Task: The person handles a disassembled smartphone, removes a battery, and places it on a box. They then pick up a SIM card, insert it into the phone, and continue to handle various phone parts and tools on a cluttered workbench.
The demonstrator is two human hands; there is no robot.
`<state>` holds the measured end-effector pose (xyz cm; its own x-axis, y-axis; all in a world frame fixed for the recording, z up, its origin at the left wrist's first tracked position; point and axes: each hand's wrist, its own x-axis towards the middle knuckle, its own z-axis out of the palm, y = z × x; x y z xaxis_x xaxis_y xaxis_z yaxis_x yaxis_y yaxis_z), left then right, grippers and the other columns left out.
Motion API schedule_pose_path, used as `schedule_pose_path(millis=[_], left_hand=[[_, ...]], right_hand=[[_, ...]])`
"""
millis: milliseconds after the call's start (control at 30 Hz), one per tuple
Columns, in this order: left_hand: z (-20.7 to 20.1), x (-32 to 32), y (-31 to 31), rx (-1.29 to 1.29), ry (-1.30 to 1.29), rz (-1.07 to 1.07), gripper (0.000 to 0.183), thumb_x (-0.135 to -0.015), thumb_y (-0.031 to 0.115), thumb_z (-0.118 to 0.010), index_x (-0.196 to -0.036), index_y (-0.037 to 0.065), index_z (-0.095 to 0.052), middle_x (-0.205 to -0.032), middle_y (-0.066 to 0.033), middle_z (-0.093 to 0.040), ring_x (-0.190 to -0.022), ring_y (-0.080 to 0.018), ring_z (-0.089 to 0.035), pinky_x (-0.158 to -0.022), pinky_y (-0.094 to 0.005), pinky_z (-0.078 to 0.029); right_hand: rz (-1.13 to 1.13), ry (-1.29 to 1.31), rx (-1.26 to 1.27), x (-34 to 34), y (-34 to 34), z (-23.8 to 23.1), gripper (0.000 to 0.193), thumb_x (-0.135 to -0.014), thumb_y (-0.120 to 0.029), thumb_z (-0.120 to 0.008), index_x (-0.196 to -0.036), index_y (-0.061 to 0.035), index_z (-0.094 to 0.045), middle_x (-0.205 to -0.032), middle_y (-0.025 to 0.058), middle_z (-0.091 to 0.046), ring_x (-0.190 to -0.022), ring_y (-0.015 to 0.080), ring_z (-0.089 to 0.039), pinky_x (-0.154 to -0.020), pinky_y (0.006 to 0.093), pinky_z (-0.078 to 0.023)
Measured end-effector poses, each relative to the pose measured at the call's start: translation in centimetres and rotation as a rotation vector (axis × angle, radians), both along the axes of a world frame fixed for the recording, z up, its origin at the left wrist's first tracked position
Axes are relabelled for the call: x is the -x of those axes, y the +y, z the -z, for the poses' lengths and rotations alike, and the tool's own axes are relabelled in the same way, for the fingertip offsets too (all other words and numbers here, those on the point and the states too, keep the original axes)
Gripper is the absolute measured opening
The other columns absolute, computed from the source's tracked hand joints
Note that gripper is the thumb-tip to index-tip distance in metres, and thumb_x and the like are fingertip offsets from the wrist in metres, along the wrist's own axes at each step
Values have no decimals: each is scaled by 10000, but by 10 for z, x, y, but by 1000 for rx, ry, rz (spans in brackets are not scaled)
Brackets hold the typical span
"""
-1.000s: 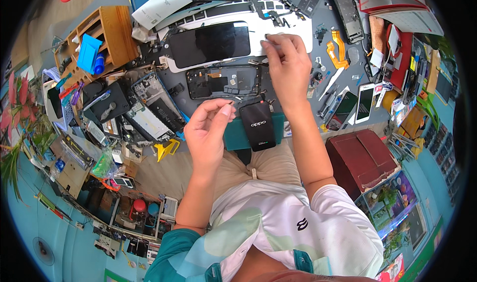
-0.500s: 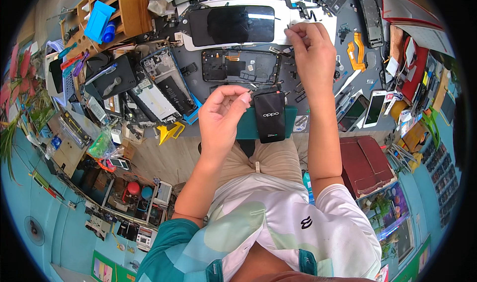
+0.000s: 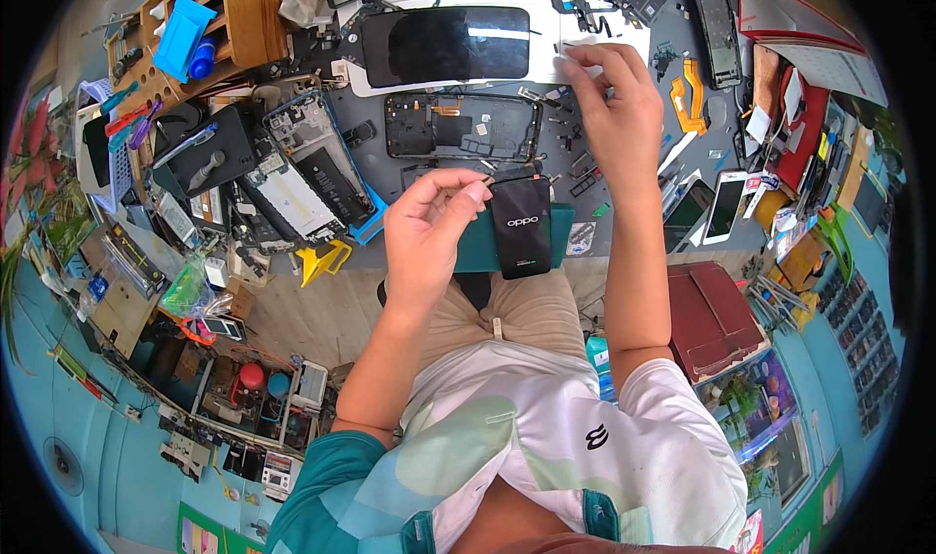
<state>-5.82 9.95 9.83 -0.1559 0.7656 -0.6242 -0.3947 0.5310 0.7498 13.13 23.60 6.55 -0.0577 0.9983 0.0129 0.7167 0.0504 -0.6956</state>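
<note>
My left hand (image 3: 434, 217) is closed in a pinch, thumb against forefinger, at the upper left corner of a black phone screen (image 3: 524, 240). A tiny dark piece shows at those fingertips, too small to name. The screen shows a white logo and lies on a teal pad (image 3: 563, 227) at the bench's front edge. Farther forward, my right hand (image 3: 616, 96) is also pinched, over the white laptop panel (image 3: 634, 55). What its fingers hold is too small to make out. Between the hands and the far side lies an opened black phone frame (image 3: 463, 128).
A larger dark phone screen (image 3: 446, 45) rests on the laptop panel. Stripped phone shells (image 3: 310, 164) crowd the left, near a wooden organizer (image 3: 255, 13). At right are orange flex cables (image 3: 688, 98), a white phone (image 3: 725, 207) and a red folder (image 3: 795, 13). Small parts are scattered about.
The whole view has shifted slightly, with the bench moving a little to the left. Both hands keep their pinches in nearly the same places.
</note>
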Motion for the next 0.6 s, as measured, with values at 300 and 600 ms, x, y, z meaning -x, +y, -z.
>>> schedule_pose_path(millis=[300, 600], left_hand=[[0, -1, 2, -21, -65, -7, 156, -976, 59, -690, -1108, -18, -719, -1007, -78, -747, -900, -123, -682, -805, -273, -527], [1, 6, 3, -21, -67, -9, 158, -972, 50, -697, -1110, -22, -718, -995, -64, -746, -897, -102, -674, -798, -258, -521]], right_hand=[[-26, -297, -3, 19, 10, 4, 162, -941, -235, -727, -909, -79, -705, -931, 66, -689, -764, 328, -702, -655, 436, -544], [-2, -86, 142, 23, 4, -16, 145, -991, -122, -682, -1085, -15, -651, -946, 109, -704, -732, 230, -659, -653, 352, -511]])
